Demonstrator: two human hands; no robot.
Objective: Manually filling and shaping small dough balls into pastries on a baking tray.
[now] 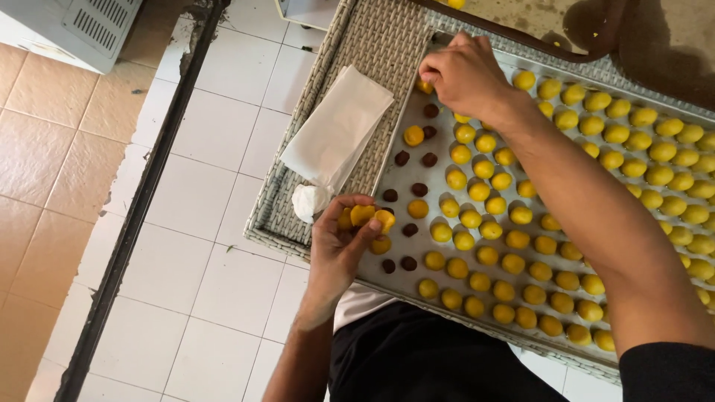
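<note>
A metal baking tray [406,170] lies on a woven mat [387,52] and carries several rows of small yellow dough balls [521,216]. Along its left side sit several dark brown spots [419,189] with a few yellow balls among them. My left hand [339,249] is at the tray's near left edge, fingers curled around a few yellow dough balls [363,216]. My right hand [465,74] reaches across to the tray's far left corner, its fingertips pinched on one yellow ball [425,87] there.
A folded white paper and a crumpled white wad [335,138] lie on the mat left of the tray. White floor tiles [216,223] spread to the left, tan tiles beyond a dark strip. A white appliance [74,26] stands top left.
</note>
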